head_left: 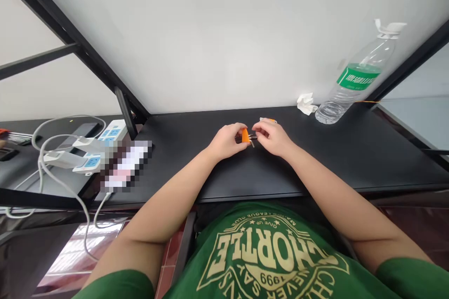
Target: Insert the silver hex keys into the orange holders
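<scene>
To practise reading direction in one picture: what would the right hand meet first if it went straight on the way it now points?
The right hand points at the orange plug, so that comes first; its fingertips seem already at the plug, though depth is hard to judge.

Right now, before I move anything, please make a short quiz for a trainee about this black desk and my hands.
1. True or false: the crumpled white tissue lies beside the clear plastic bottle with the green label.
2. What do the left hand and right hand hold between them? A) the bottle B) a small orange piece with metal pins C) the tissue
3. On which side of the person are the white power strips with blue panels?

Key: 1 true; 2 B; 3 left.
</scene>
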### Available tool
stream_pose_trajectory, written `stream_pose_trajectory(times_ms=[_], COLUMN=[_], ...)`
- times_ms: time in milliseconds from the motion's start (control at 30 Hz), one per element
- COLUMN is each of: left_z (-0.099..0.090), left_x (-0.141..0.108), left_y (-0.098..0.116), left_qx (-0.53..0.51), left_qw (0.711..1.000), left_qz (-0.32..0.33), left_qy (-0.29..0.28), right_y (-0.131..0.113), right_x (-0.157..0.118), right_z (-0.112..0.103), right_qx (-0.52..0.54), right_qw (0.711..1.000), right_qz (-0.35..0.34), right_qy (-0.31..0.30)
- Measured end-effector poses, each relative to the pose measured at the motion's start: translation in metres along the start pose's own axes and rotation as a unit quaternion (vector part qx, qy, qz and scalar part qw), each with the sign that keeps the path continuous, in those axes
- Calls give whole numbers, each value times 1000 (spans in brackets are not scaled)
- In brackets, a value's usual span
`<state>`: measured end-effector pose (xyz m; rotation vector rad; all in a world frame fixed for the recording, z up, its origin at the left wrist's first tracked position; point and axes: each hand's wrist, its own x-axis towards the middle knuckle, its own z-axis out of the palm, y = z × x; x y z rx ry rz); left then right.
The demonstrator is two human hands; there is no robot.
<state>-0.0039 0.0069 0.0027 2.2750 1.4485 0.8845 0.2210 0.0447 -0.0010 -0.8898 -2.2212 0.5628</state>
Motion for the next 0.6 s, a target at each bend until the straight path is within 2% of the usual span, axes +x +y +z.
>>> stream_pose_trajectory(times_ms=[67, 167, 233, 433, 600], left_z=[-3, -7, -8, -11, -10], left_x=[0, 0, 0, 1, 0], left_y=[-8, -20, -24, -22, -22], left_qx=[-15, -37, -45, -41, -34], left_qw=[1000, 998, 997, 997, 998], left_qz=[-18, -49, -59, -51, -55], left_qy=[10, 21, 25, 29, 15], right_y=[13, 29, 34, 26, 13], right_x=[0, -1, -1, 0, -6], right_z=[-4, -5, -4, 1, -2], right_qx=[-49, -117, -146, -184, -204], right_qw=[998, 988, 980, 972, 958], right_qz=[26, 40, 41, 36, 80], right_qy=[-16, -96, -127, -140, -184])
